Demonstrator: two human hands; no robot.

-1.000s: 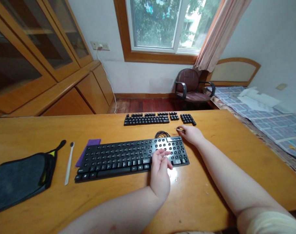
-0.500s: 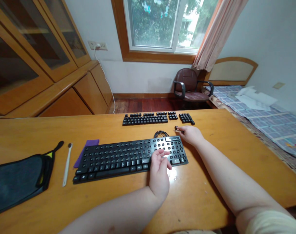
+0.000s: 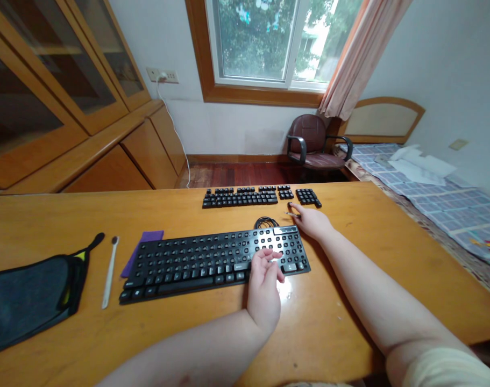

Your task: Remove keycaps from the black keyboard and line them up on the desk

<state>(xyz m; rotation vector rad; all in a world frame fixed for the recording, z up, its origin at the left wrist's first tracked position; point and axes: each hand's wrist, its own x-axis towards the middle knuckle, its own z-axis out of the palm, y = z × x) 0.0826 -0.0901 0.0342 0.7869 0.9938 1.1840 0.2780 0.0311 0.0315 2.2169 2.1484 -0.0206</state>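
Observation:
A black keyboard [image 3: 180, 266] lies slanted on the desk, most of its keycaps off; a bottom row and a few others remain. My left hand [image 3: 264, 285] rests over its right part, palm sideways, fingers loosely apart and holding nothing. Beyond the keyboard's far right corner, my right hand [image 3: 309, 219] has its fingers closed. A small black keycap [image 3: 290, 205] is at its fingertips, and a thin metal tool [image 3: 292, 214], its kind unclear, sticks out beneath. Removed keycaps [image 3: 240, 199] stand in rows near the far edge, with a number-pad group [image 3: 308, 197] on the right.
A coiled black cable [image 3: 265, 222] sits behind the keyboard. To the left are a purple cloth [image 3: 148, 237], a white toothbrush [image 3: 109, 274] and a dark grey pouch [image 3: 27, 301]. Past the desk [image 3: 361, 258] stand a chair [image 3: 315, 141] and a bed [image 3: 438, 188].
My right hand has shifted slightly away from me and to the left, carrying the keycap toward the laid-out rows. My left hand stays over the keyboard.

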